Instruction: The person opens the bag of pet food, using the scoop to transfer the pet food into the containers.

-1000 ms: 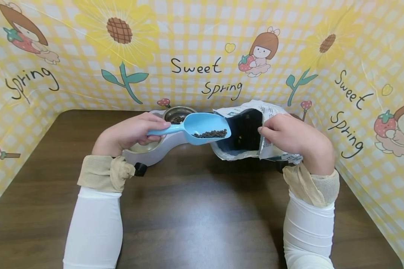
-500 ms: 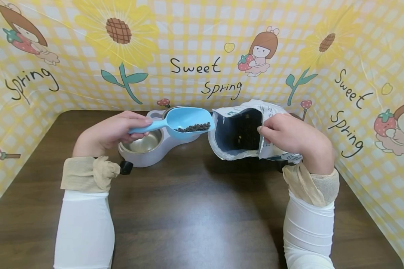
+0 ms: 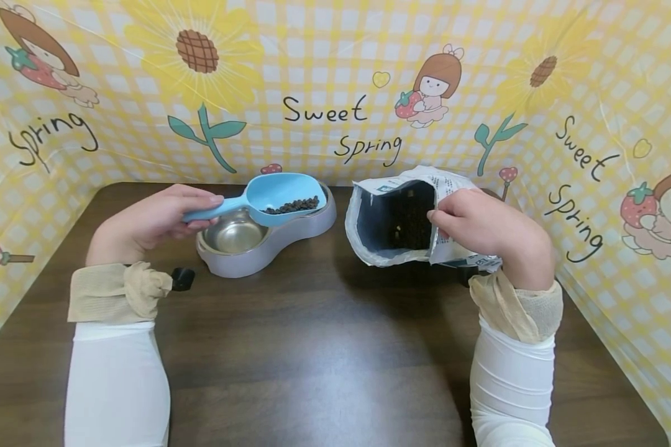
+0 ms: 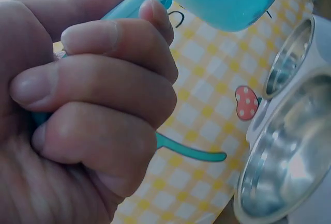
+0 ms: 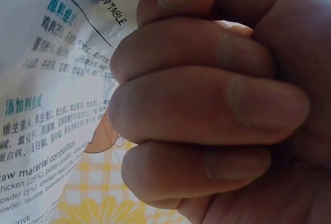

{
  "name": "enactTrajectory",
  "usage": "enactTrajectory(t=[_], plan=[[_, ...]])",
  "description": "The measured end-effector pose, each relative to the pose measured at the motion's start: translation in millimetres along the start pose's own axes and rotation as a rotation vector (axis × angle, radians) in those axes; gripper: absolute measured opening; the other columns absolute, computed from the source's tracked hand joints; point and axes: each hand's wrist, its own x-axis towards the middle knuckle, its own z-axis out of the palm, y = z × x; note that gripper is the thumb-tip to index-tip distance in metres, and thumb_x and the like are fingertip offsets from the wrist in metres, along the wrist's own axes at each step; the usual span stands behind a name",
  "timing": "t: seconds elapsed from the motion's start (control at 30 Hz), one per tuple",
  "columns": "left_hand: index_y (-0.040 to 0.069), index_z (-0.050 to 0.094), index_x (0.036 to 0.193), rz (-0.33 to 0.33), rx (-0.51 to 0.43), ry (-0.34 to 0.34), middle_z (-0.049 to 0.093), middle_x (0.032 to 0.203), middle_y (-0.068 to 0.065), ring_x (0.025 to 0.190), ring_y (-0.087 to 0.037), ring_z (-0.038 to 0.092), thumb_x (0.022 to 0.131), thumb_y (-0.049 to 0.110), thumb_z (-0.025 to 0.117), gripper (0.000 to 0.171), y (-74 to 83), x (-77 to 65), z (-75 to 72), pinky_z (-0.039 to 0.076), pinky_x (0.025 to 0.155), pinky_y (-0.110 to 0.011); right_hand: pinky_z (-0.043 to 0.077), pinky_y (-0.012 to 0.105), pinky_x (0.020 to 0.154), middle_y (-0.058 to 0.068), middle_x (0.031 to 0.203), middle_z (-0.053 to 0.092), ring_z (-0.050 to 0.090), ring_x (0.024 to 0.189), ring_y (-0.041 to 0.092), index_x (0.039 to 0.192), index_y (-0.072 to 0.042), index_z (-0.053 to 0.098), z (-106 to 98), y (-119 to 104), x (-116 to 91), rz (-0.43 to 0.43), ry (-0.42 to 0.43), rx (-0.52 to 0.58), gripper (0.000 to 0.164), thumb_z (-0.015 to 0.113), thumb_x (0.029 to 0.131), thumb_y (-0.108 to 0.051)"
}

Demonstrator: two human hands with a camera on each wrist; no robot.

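Observation:
My left hand [image 3: 159,217] grips the handle of a light blue scoop [image 3: 282,186], fingers curled round it in the left wrist view. Dark brown kibble [image 3: 296,205] lies along the scoop's near side. The scoop hangs over the rear part of a pale double pet bowl [image 3: 246,266], hiding most of the rear metal bowl. The front metal bowl [image 3: 236,233] shows bare steel. With thumb and fingers, my right hand [image 3: 481,226] pinches the edge of a white printed pet food bag [image 3: 363,245]. The bag's mouth faces left, and dark kibble [image 3: 410,220] shows inside.
A dark wooden table [image 3: 313,347] carries everything. Behind it and along both sides stands a yellow checked cloth [image 3: 324,74] with printed flowers and figures, close to the bowl and bag. Black wrist gear [image 3: 182,279] sits by the left cuff.
My left hand has carried the loaded scoop leftward, from the bag's mouth to above the double bowl. My right hand and the bag have stayed in place.

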Motion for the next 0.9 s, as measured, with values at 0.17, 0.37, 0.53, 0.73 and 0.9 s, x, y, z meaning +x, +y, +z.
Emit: enactTrajectory(t=[0.17,0.37,0.53,0.73,0.9], plan=[[0.009,0.062,0.085,-0.008,0.060,0.035,0.047,0.057,0.007,0.048,-0.007,0.034,0.105,0.031,0.048,0.033,-6.3,-7.1,-7.7,0.017,0.048,-0.039,0.038,0.031,0.052,-0.006,0.050,0.035,0.037,0.044,0.013,0.053,-0.014,0.045,0,0,0,-0.008,0.011,-0.010,0.047,0.048,0.100,-0.018],[0.009,0.063,0.083,-0.023,0.126,0.103,0.047,0.058,0.007,0.048,-0.008,0.034,0.105,0.031,0.048,0.035,-14.2,-19.9,-22.7,0.020,0.045,-0.040,0.038,0.031,0.052,-0.006,0.050,0.034,0.037,0.044,0.013,0.053,-0.014,0.045,1,0,0,-0.019,0.008,-0.006,0.047,0.048,0.100,-0.017],[0.010,0.064,0.084,-0.072,0.186,0.142,0.048,0.058,0.007,0.047,-0.009,0.035,0.105,0.034,0.048,0.035,-20.8,-29.6,-34.7,0.026,0.041,-0.035,0.039,0.031,0.051,-0.005,0.049,0.036,0.039,0.044,0.014,0.053,-0.013,0.046,1,0,0,-0.010,0.009,-0.005,0.047,0.048,0.100,-0.018],[0.017,0.066,0.080,-0.119,0.210,0.183,0.050,0.058,0.008,0.046,-0.008,0.036,0.104,0.034,0.048,0.035,-26.1,-38.7,-43.8,0.030,0.041,-0.033,0.038,0.030,0.051,-0.006,0.049,0.034,0.038,0.043,0.013,0.052,-0.014,0.043,0,1,1,-0.014,0.007,-0.012,0.048,0.048,0.100,-0.017],[0.018,0.065,0.078,-0.137,0.239,0.183,0.049,0.057,0.009,0.044,-0.007,0.034,0.105,0.034,0.047,0.036,-25.0,-42.8,-45.6,0.030,0.041,-0.032,0.038,0.030,0.050,-0.006,0.049,0.033,0.037,0.043,0.013,0.052,-0.014,0.042,0,1,0,-0.009,0.006,-0.006,0.048,0.048,0.100,-0.017]])
